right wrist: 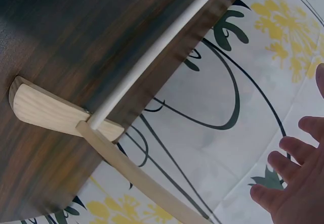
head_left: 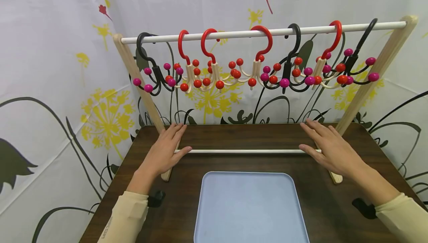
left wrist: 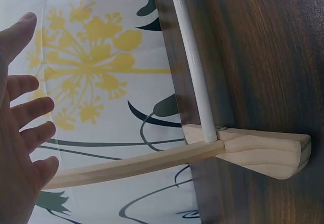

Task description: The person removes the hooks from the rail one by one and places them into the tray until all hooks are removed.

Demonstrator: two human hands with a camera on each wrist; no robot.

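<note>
Left hand (head_left: 164,152) open, fingers straight-ish and a bit spread, thumb out toward the middle, holding nothing. Right hand (head_left: 329,148) much the same, mirrored: fingers extended, thumb held away, nothing in grip. Both up in front of a rack (head_left: 362,96), left hand by the left post (head_left: 149,103), right hand by the right post; both wrist views show a gap between fingers and wood. In the head view the hands overlap the ends of the lower white bar (head_left: 244,151).

Rack stands on a dark wood-grain table (head_left: 180,206), wooden posts leaning, light wood feet (left wrist: 268,150) flat on the surface, lower bar joining the two sides. White top rail (head_left: 234,35) carries seven hangers, hooked over it, left to right: black, red, red, red, black, red, black. Four red-hooked hangers (head_left: 270,41) have cream arms with red balls; three black hangers (head_left: 287,70) have black arms with magenta balls. Several crowd together, overlapping from this angle, contact unclear.

Light blue tray (head_left: 250,206) on the table, in front of the lower bar, between the forearms, near edge cut off by the frame. Cream sleeves (head_left: 127,213) on both arms. White curtain (head_left: 43,49) behind, yellow flowers, dark stems
</note>
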